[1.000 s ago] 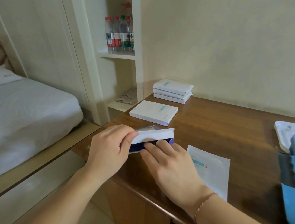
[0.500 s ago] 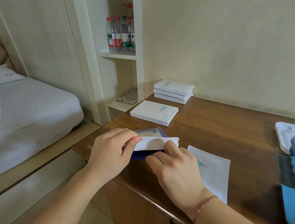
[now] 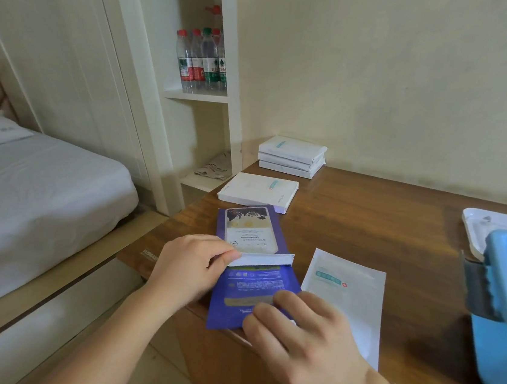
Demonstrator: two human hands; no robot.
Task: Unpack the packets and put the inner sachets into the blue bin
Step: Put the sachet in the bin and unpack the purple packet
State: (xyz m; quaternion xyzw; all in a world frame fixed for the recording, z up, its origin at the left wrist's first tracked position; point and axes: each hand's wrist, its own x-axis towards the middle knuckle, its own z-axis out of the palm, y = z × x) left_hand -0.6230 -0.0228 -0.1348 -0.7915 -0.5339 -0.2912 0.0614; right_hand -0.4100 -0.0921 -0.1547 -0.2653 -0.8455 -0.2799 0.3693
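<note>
Sliding further from white card box (image 3: 265, 260) than before, glossy purple sachet (image 3: 251, 292) pinched by right hand (image 3: 302, 336), left hand (image 3: 193, 267) pinching box, wood tabletop (image 3: 384, 225).

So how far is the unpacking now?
Done: one white sachet lies loose on the desk. In hand: left hand holds the open box; right hand draws purple sachets out. Left: four boxes; whether the blue bin holds anything is hidden.

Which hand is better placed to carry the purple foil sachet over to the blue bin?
Right. The right hand already holds the purple foil sachet and is nearer the blue plastic bin; the left hand pinches the white cardboard packet.
</note>
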